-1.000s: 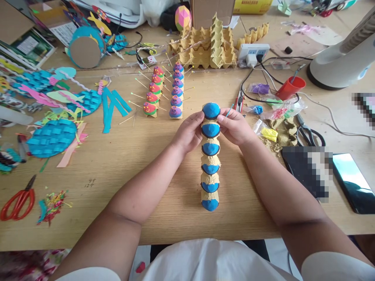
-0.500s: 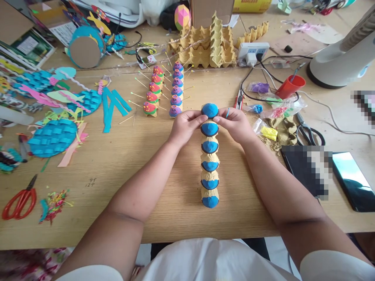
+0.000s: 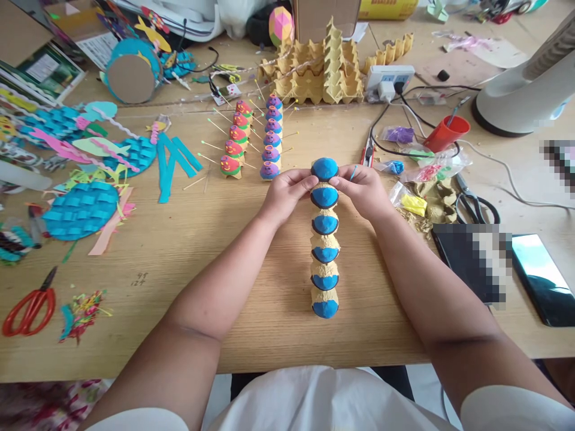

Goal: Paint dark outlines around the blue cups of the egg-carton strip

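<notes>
An egg carton strip [image 3: 324, 225] with several humps runs lengthwise towards me, each hump capped in blue with a dark edge. My left hand [image 3: 290, 190] pinches the left side of its far end, thumb on the blue cap. On the opposite side, my right hand [image 3: 362, 188] grips the same end between thumb and fingers. A thin blue strand [image 3: 353, 172] shows at my right fingers. Beyond my hands stand two finished-looking strips: a red and green egg carton caterpillar [image 3: 234, 140] and a purple and blue one [image 3: 271, 139], both with sticks poking out.
Egg cartons [image 3: 309, 72] lie at the back beside a power strip [image 3: 390, 78]. To the right are a red cup [image 3: 447, 133], clay packets, black scissors [image 3: 476, 203] and a phone [image 3: 542, 278]. Blue woven paper crafts [image 3: 81, 211] and red-handled scissors [image 3: 30, 308] lie left.
The view has shifted very slightly. Both hands keep the same hold on the blue-capped egg carton strip, which sits a touch further right in the picture.
</notes>
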Tool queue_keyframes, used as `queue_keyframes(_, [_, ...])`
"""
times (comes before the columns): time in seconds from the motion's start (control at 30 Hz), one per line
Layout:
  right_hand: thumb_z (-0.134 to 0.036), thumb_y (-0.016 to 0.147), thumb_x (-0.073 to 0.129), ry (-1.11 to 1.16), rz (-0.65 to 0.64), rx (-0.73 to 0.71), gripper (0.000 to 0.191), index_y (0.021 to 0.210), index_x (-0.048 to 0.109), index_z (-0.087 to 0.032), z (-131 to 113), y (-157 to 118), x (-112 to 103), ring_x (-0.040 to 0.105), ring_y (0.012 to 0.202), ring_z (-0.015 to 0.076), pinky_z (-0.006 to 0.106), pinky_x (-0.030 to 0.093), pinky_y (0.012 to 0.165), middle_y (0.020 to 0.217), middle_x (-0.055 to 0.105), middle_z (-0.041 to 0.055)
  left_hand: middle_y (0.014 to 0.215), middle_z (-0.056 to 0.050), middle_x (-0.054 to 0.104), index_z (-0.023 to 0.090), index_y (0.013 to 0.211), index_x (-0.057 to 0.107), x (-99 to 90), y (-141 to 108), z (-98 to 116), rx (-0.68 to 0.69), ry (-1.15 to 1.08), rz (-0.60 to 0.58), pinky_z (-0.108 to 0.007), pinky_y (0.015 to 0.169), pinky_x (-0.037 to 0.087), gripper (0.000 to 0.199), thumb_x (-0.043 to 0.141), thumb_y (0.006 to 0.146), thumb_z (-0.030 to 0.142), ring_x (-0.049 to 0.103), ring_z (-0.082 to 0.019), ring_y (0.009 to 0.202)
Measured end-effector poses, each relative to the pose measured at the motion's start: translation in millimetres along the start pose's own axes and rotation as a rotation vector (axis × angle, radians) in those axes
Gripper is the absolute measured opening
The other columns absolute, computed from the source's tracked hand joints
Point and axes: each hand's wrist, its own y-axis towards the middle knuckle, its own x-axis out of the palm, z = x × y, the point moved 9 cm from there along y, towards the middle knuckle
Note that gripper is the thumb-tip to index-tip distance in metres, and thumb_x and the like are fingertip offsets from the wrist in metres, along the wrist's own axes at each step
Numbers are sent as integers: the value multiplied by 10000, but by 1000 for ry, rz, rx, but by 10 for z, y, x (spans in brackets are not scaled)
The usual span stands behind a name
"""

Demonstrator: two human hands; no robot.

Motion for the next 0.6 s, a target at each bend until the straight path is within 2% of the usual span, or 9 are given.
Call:
queue_keyframes(0.13, [-590,658,1005,-39,-21,-19,475,692,730,-205,0,-1,8,545,726,136,285,474,720,661,612,-34,793,18,794,201,830,825,30,-7,-33,-58,-93,1,-191,634,553,500,1075,534,518,694,-94,693])
queue_keyframes(0.23, [-606,649,1005,13,-66,16,470,780,792,-208,48,-3,32,562,712,137,295,501,726,710,670,-21,791,19,800,197,812,804,35,-10,-37,-71,-118,11,-198,636,563,493,1080,530,493,715,-103,703])
queue_keyframes(0.43, [-611,637,1010,126,-84,92,475,778,802,-208,138,3,50,485,607,108,275,469,635,616,588,-44,792,23,806,199,844,815,109,-37,-41,-108,-202,-45,-194,628,582,518,1093,512,483,731,-96,682])
queue_keyframes(0.6, [-592,617,1025,187,-107,122,484,757,772,-204,130,-4,99,555,652,123,284,509,672,655,639,-28,765,26,801,203,825,817,116,-44,-38,-112,-228,-40,-188,605,580,510,1094,510,492,722,-90,652])
